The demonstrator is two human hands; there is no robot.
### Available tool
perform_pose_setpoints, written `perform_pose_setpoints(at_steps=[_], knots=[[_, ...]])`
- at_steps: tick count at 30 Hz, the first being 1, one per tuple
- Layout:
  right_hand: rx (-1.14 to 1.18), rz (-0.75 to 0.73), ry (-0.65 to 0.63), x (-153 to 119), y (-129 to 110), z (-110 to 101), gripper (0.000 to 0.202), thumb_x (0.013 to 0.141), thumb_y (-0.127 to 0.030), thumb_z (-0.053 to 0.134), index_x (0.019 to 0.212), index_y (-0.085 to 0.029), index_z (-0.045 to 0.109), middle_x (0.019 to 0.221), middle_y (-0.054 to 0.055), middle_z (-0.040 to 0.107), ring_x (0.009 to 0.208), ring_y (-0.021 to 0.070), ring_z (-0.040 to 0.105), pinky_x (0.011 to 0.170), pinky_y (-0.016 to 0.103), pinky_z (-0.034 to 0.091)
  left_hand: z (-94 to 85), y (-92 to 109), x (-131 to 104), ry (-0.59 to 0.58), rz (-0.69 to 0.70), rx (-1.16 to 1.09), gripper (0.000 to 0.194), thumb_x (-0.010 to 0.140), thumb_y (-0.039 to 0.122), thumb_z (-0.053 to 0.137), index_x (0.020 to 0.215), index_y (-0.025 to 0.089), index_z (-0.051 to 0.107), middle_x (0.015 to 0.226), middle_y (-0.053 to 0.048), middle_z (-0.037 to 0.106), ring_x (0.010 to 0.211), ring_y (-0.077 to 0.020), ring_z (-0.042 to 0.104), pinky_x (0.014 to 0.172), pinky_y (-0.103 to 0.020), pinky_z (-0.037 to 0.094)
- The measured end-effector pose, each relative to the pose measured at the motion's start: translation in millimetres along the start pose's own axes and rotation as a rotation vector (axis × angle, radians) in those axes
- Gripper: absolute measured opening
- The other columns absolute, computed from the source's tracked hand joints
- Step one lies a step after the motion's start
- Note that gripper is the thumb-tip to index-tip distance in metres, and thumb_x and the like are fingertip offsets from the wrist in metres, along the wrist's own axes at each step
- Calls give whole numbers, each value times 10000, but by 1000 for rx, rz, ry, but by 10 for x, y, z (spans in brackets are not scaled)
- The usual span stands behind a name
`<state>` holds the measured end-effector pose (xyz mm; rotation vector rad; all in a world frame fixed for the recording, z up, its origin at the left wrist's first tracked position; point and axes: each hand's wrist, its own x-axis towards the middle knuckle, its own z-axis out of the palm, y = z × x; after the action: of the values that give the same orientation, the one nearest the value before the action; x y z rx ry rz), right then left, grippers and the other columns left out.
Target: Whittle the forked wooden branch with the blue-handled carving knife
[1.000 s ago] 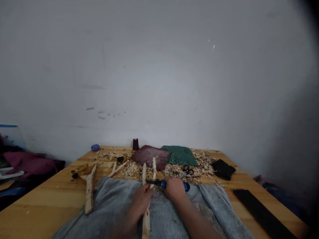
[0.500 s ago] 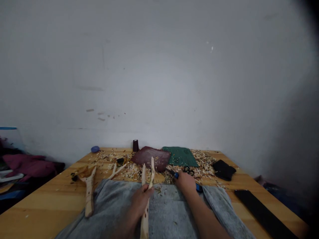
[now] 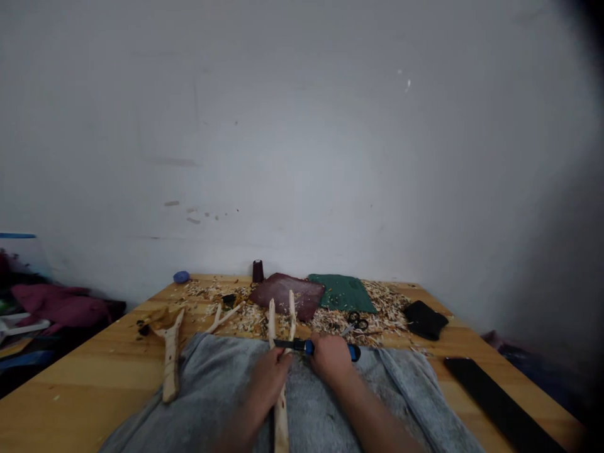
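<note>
My left hand is wrapped round a peeled forked stick, just below where its two prongs part. The prongs point away from me, and the lower end runs toward me over a grey cloth. In my right hand is a blue and black utility knife, its handle end showing past the palm. The dark blade points left and lies across the fork, close to my left thumb; whether it touches the wood I cannot tell.
Another forked stick lies at the left, with a thinner forked twig beyond. Wood shavings surround a maroon leather piece, a green piece and scissors. A black pouch and a long black strip lie right.
My right hand has moved left with the knife, bringing the blade from beyond the cloth to the stick's fork. My left hand keeps its hold on the stick.
</note>
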<state>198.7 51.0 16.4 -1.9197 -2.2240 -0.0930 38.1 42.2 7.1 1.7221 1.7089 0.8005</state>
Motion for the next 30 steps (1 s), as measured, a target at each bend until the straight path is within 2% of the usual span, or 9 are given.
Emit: perform_pose_setpoints(at_steps=[6, 12, 22, 25, 28, 30], knots=[[1, 20, 1, -2, -4, 4, 256, 767, -178, 467, 939, -174, 656, 904, 109, 701, 831, 221, 660, 701, 283, 446, 25, -12, -10, 4, 45, 92, 284, 812, 308, 450, 906, 168, 679, 866, -83, 717, 846, -230, 639, 694, -279, 385], [0, 49, 11, 29, 2, 29, 236, 771, -226, 496, 937, -181, 658, 915, 115, 702, 842, 239, 659, 713, 304, 451, -12, 41, -38, -7, 52, 155, 291, 839, 327, 432, 892, 182, 679, 854, -73, 724, 822, -211, 644, 663, -259, 372], [9, 86, 7, 88, 30, 58, 255, 760, -176, 504, 969, -195, 649, 941, 96, 700, 901, 215, 650, 762, 284, 436, -23, 61, -11, -14, 52, 137, 292, 830, 336, 446, 933, 185, 675, 917, -92, 728, 865, -224, 644, 688, -266, 372], [10, 158, -5, 124, 210, 41, 253, 793, -181, 481, 972, -220, 655, 947, 88, 705, 895, 211, 657, 745, 281, 442, -32, 35, -15, -16, 60, 137, 252, 822, 319, 443, 817, 195, 662, 784, -45, 710, 767, -191, 633, 629, -248, 343], [-12, 313, -16, 156, 504, -1, 285, 835, -185, 416, 971, -175, 666, 901, 142, 706, 809, 250, 676, 657, 312, 457, -34, 16, -24, -7, 73, 94, 244, 815, 303, 433, 684, 200, 612, 623, 10, 629, 645, -155, 581, 570, -236, 309], [-22, 356, -9, 158, 619, -19, 289, 823, -179, 427, 994, -173, 660, 901, 147, 706, 818, 263, 675, 652, 321, 456, -27, 14, -24, -1, 75, 45, 242, 807, 303, 430, 663, 202, 596, 605, 19, 604, 641, -154, 568, 574, -235, 320]])
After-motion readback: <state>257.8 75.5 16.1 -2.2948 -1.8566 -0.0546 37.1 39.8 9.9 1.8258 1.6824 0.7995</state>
